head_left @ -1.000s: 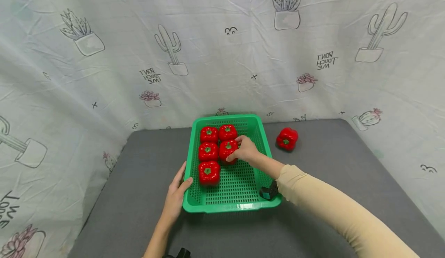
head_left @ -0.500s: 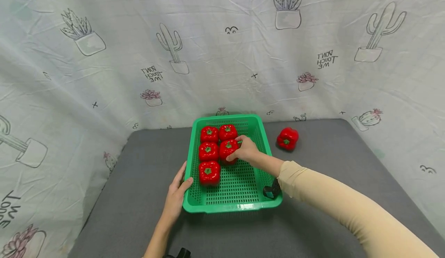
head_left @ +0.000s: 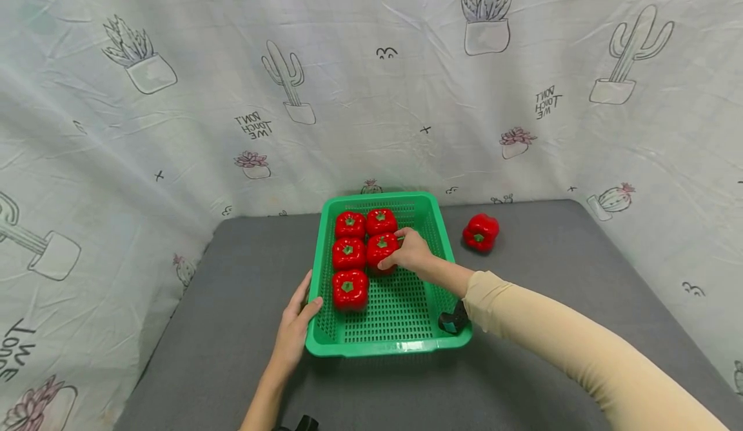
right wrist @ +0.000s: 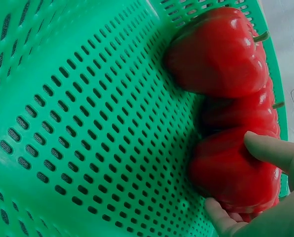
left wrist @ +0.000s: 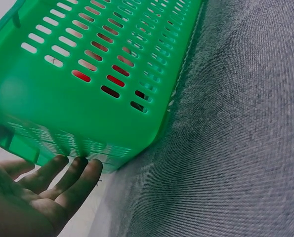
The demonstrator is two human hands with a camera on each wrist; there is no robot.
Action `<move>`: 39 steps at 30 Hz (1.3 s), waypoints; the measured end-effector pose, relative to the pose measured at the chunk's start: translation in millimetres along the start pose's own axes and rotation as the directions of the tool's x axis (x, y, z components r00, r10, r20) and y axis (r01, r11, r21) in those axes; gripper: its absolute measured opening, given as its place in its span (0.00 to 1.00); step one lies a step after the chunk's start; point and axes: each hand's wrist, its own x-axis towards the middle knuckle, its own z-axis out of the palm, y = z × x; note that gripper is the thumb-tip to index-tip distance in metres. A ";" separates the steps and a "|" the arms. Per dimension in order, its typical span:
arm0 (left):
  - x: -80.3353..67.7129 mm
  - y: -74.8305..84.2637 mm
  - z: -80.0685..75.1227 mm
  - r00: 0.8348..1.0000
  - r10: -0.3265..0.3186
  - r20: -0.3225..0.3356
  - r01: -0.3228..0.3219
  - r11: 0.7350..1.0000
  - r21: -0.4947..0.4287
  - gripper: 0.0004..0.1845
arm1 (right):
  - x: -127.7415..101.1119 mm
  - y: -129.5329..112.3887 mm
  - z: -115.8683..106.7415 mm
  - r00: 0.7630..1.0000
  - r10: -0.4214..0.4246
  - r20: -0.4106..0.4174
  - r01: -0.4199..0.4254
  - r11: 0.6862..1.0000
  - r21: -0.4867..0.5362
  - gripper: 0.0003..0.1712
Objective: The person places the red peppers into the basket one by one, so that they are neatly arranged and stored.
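A green slotted basket point(head_left: 383, 347) stands on the grey table point(head_left: 551, 270) with several red peppers in it. My right hand point(head_left: 393, 248) reaches in and grips the second red pepper of the right column point(head_left: 378, 248), thumb on its near side and fingers on its far side. The right wrist view shows that hand point(right wrist: 238, 182) round the pepper point(right wrist: 226, 170) on the basket floor point(right wrist: 87, 123). My left hand point(head_left: 310, 291) rests flat against the basket's left front corner, thumb at the rim; in the left wrist view its straight fingers point(left wrist: 72, 168) touch the wall point(left wrist: 87, 59).
One more red pepper point(head_left: 480, 231) lies on the table to the right of the basket. A printed cloth point(head_left: 371, 82) hangs behind and beside the table. Three peppers point(head_left: 348, 253) line the basket's left side; its right and front floor is bare.
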 end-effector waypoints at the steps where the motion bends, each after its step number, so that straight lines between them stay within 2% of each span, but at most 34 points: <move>1: -0.1 0.0 0.2 1.000 0.000 -0.002 0.000 1.000 0.002 0.31 | 0.0 0.0 -0.3 1.000 0.001 -0.001 -0.001 1.000 0.000 0.43; 16: -0.7 -0.7 1.8 1.000 0.001 -0.012 -0.001 1.000 0.018 0.31 | 3.4 4.6 -1.7 1.000 -0.003 -0.004 0.003 1.000 0.021 0.45; 24: -0.8 -1.9 2.2 1.000 0.003 -0.001 -0.003 1.000 0.007 0.31 | 3.0 4.7 -2.1 1.000 0.016 0.004 -0.016 1.000 -0.001 0.49; 31: 0.5 -1.4 1.9 1.000 0.016 -0.001 -0.016 1.000 -0.010 0.31 | 0.8 0.8 -5.0 0.999 0.031 0.033 -0.032 0.999 0.026 0.53; 39: 0.5 -3.9 1.0 1.000 0.014 -0.009 -0.014 1.000 -0.001 0.31 | 2.3 4.3 -2.3 0.998 0.017 0.059 -0.018 1.000 0.008 0.50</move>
